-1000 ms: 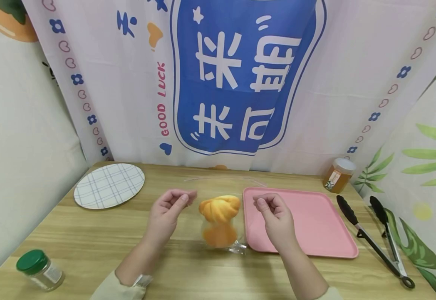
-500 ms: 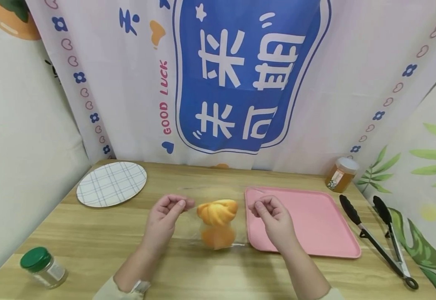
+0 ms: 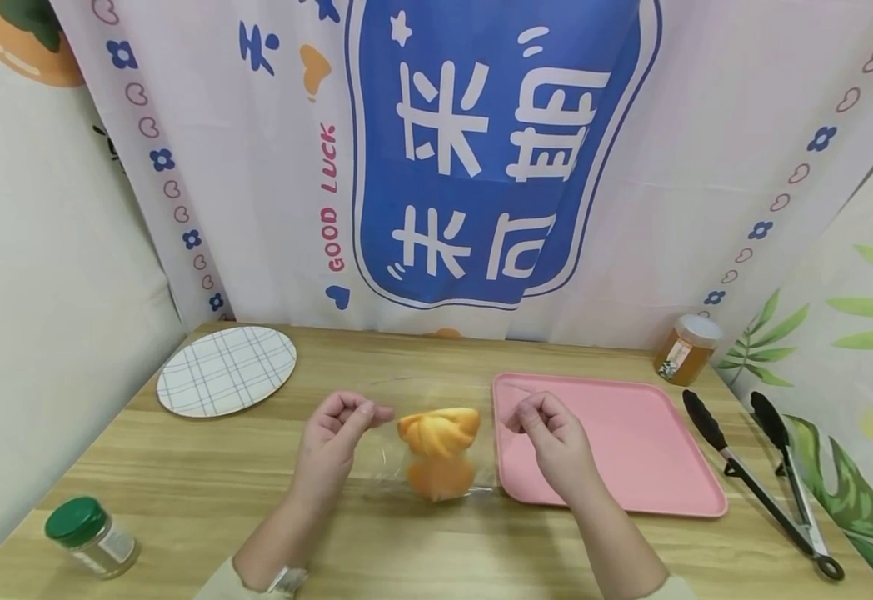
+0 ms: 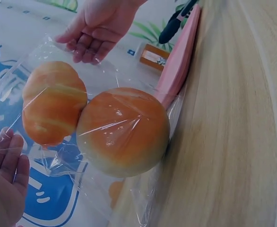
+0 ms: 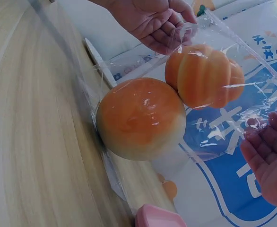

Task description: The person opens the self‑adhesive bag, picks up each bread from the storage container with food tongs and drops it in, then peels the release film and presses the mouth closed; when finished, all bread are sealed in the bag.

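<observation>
Between the two hands hangs a clear plastic bag [image 4: 93, 184] with two bread pieces inside. The ridged bread [image 3: 440, 431] is uppermost, and the round bun [image 3: 440, 477] sits beneath it at the bag's bottom. My left hand [image 3: 335, 442] pinches the bag's left side near the top between thumb and fingers. My right hand [image 3: 559, 437] pinches the opposite side, in front of the pink tray. In the right wrist view, the ridged bread [image 5: 204, 75] touches the round bun [image 5: 141, 118]; the clear film wraps loosely around both.
A pink tray [image 3: 631, 450] lies right of the bag, with black-tipped tongs [image 3: 770, 492] beyond it. An amber jar [image 3: 687, 350] stands at the back right. At the back left is a checked plate [image 3: 226, 371]; a green-lidded jar [image 3: 92, 537] stands front left.
The bread pieces and bag hang slightly lower between the hands, and the bag's bottom has spread wider. Both hands keep their pinch with little movement.
</observation>
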A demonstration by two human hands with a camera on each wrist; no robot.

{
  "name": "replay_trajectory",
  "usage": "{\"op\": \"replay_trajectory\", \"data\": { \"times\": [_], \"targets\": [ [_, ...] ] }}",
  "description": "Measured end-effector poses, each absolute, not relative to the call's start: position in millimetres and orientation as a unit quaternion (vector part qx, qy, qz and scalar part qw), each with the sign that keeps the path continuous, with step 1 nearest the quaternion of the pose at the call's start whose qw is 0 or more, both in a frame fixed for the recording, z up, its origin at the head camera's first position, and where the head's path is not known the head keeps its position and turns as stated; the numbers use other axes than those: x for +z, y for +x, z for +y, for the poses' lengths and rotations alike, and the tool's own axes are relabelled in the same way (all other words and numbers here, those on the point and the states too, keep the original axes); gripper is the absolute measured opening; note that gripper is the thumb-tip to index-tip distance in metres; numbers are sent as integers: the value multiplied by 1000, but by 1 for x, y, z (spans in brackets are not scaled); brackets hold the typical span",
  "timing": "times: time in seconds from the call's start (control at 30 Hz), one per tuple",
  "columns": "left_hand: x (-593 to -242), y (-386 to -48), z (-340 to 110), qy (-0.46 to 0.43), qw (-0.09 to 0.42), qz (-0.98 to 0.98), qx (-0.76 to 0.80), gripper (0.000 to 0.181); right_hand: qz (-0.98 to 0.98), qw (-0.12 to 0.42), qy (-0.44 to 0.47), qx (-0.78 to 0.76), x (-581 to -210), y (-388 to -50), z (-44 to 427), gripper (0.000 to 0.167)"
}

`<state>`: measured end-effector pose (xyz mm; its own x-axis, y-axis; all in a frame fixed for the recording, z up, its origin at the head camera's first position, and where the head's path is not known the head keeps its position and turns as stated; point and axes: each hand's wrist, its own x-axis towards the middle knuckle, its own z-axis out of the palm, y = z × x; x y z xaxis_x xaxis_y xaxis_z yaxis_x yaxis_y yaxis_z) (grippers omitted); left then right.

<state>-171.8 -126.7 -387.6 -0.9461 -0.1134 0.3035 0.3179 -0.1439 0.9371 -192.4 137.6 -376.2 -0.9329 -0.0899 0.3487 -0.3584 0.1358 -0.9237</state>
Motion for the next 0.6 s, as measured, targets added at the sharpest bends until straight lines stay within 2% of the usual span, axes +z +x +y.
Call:
{"op": "replay_trajectory", "data": {
  "times": [0.17,0.37,0.5,0.6],
  "targets": [
    [-388,-171,-125,-103,175,-656,-726,10,-752,134,154,626,-374,-191,136,19],
    [-386,-170,-125,-121,206,-646,-725,18,-733,180,142,641,-372,-192,132,12],
    [-381,-169,-124,-112,215,-628,-740,17,-725,170,124,656,-369,-193,131,16],
    [-377,-169,-122,-107,202,-612,-757,18,-719,149,119,668,-367,-194,131,20]
  ]
}}
